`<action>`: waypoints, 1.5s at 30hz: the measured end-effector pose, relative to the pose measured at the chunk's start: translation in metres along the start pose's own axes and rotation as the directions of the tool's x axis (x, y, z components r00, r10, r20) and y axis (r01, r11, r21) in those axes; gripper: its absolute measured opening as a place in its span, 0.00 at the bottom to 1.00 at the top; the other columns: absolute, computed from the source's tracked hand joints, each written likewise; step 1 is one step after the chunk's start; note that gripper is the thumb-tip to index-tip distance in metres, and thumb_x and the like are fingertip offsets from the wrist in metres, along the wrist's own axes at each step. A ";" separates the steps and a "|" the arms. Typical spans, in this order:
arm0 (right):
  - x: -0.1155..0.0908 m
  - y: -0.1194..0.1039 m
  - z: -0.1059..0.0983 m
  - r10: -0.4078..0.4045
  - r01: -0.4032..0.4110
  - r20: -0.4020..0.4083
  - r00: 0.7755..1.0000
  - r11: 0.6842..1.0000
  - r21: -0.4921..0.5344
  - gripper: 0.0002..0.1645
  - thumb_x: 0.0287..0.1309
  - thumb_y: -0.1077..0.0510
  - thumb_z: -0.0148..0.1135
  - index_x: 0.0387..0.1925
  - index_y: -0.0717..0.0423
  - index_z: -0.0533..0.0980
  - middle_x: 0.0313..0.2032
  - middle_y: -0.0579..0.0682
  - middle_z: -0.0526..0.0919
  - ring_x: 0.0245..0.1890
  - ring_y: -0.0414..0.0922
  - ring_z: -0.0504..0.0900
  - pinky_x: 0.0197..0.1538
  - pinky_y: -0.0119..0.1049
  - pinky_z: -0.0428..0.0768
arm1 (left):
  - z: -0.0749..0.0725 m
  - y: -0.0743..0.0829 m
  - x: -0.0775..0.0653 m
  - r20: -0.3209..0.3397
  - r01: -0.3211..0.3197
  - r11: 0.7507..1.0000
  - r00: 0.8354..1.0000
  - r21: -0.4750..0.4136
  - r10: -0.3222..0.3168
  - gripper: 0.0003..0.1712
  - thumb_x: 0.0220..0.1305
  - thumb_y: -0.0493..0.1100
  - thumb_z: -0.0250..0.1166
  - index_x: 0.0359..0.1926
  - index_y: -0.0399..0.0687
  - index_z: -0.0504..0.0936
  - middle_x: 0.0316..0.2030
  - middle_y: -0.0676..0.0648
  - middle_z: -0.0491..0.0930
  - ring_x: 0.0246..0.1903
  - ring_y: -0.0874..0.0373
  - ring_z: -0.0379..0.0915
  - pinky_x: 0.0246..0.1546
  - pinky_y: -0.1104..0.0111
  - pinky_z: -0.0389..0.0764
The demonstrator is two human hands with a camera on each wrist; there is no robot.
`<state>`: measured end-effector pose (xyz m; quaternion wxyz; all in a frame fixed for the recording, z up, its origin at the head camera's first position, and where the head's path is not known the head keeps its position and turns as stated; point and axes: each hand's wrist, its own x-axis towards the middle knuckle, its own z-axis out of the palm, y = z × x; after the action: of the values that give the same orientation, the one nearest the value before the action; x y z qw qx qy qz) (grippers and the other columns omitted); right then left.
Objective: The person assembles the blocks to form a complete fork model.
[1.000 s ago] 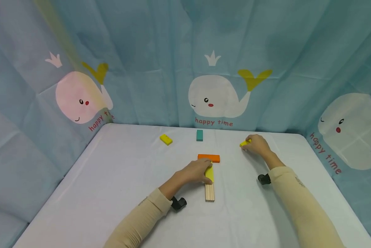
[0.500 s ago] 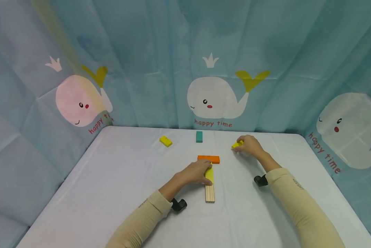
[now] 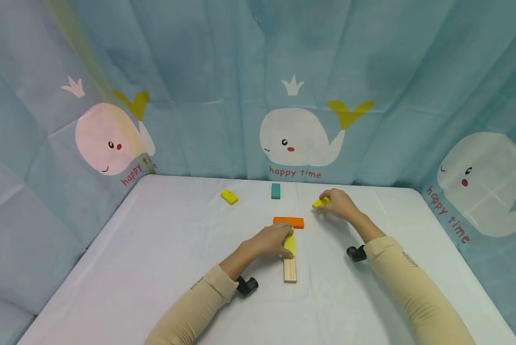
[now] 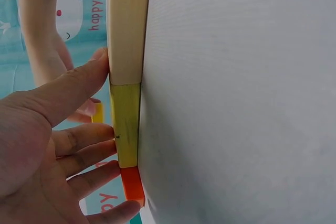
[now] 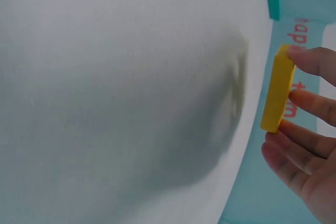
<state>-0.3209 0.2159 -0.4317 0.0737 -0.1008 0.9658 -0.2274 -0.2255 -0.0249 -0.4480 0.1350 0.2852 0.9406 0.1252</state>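
The raised yellow block is in the air, pinched between the thumb and fingertips of the right hand. The left hand has fingers spread: the thumb touches the wooden block, the other fingers touch the middle yellow block and the orange block. Between the raised yellow block and the orange block, some white table remains; its far edge is near the teal block.
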 end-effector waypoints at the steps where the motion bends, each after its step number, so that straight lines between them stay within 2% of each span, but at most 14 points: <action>1: 0.000 -0.001 0.001 0.003 -0.003 0.001 1.000 1.000 0.003 0.29 0.54 0.50 0.70 0.53 0.64 0.78 0.53 0.64 0.80 0.50 0.56 0.75 0.59 0.54 0.75 | 0.000 0.000 0.000 -0.001 0.000 1.000 1.000 -0.003 0.000 0.42 0.54 0.59 0.72 0.65 0.45 0.71 0.65 0.48 0.70 0.65 0.56 0.66 0.65 0.64 0.70; 11: 0.001 -0.013 0.006 -0.045 0.045 -0.006 0.999 0.999 0.005 0.28 0.54 0.51 0.70 0.52 0.64 0.79 0.52 0.63 0.82 0.49 0.56 0.77 0.58 0.53 0.76 | 0.003 -0.002 0.003 0.001 -0.004 1.000 1.000 -0.002 0.004 0.42 0.54 0.59 0.72 0.65 0.46 0.71 0.65 0.49 0.70 0.64 0.57 0.66 0.65 0.65 0.70; 19: 0.004 -0.020 0.012 -0.053 0.053 0.010 0.999 0.999 0.011 0.27 0.55 0.51 0.71 0.52 0.62 0.80 0.52 0.61 0.82 0.51 0.56 0.77 0.59 0.54 0.75 | 0.004 -0.003 0.003 -0.003 0.010 0.999 1.000 -0.034 -0.010 0.41 0.52 0.58 0.73 0.63 0.46 0.72 0.62 0.49 0.72 0.58 0.59 0.70 0.62 0.65 0.73; 25: 0.007 -0.024 0.018 -0.060 0.060 0.025 0.998 0.998 0.007 0.27 0.54 0.50 0.71 0.51 0.62 0.80 0.51 0.60 0.82 0.50 0.55 0.77 0.58 0.53 0.76 | 0.004 -0.004 0.002 0.001 0.010 0.998 1.000 -0.056 -0.010 0.39 0.52 0.58 0.74 0.61 0.47 0.74 0.55 0.51 0.76 0.43 0.62 0.69 0.46 0.72 0.74; 29: 0.007 -0.026 0.021 -0.059 0.060 0.030 0.998 0.998 -0.005 0.27 0.53 0.50 0.71 0.51 0.62 0.80 0.50 0.60 0.82 0.48 0.54 0.77 0.57 0.52 0.78 | 0.004 -0.004 0.002 0.001 0.006 0.998 1.000 -0.059 -0.006 0.38 0.51 0.58 0.74 0.59 0.47 0.74 0.51 0.52 0.76 0.40 0.63 0.67 0.41 0.74 0.72; 45: 0.008 -0.034 0.027 -0.073 0.073 0.021 0.997 0.997 -0.004 0.28 0.49 0.47 0.74 0.48 0.61 0.82 0.47 0.58 0.83 0.45 0.51 0.76 0.54 0.48 0.78 | 0.002 -0.004 0.002 0.005 0.025 0.998 1.000 -0.063 -0.024 0.39 0.51 0.58 0.74 0.60 0.46 0.74 0.53 0.51 0.76 0.43 0.62 0.69 0.48 0.71 0.75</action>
<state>-0.3180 0.1732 -0.4409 0.0749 -0.1387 0.9612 -0.2264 -0.2285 -0.0262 -0.4514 0.1475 0.2695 0.9394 0.1523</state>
